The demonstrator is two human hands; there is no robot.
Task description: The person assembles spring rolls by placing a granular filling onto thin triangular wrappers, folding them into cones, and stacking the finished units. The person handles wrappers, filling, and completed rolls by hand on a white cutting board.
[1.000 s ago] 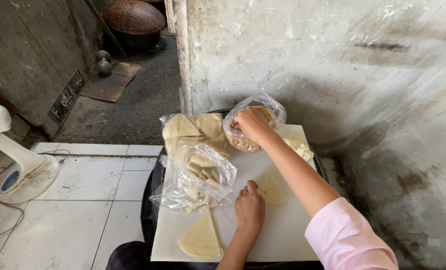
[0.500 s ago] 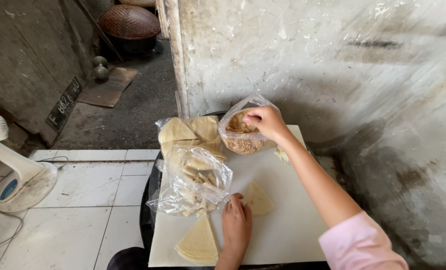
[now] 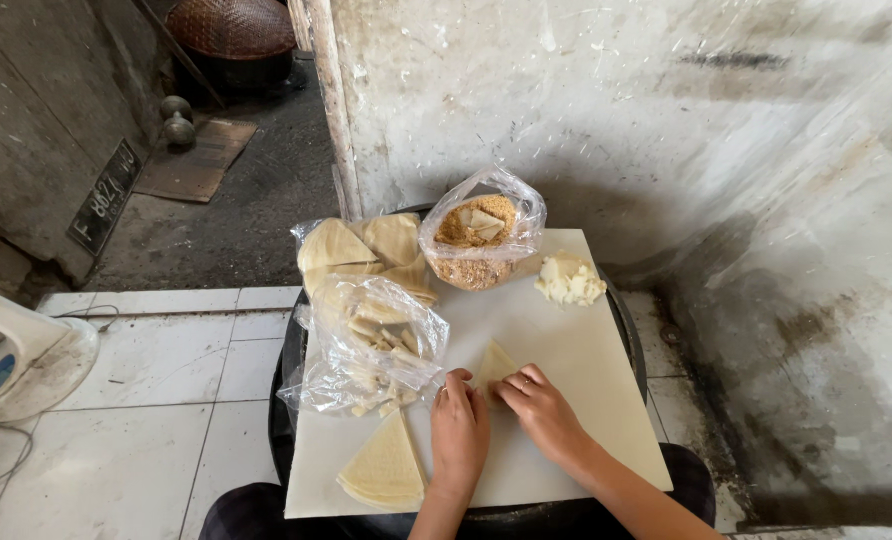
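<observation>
Pinching a pale triangular pastry wrapper on the white board surface, both hands meet at its near edge: left hand fingers curled on the left corner, right hand closer, gripping the right side; tip points away toward the clear bag of brown filling.

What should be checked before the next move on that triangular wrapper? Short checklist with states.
1. Both hands on wrapper: left hand and right hand touch the triangular wrapper: ok.
2. Wrapper flat on white board: ok.
3. Filling on wrapper: cannot tell, fingers cover it.
4. Crumb bag open and upright: ok.
5. Spare wrapper stack close by: ok.
6. Bag of strips clear of hands: not ok, beside the left fingertips.
</observation>
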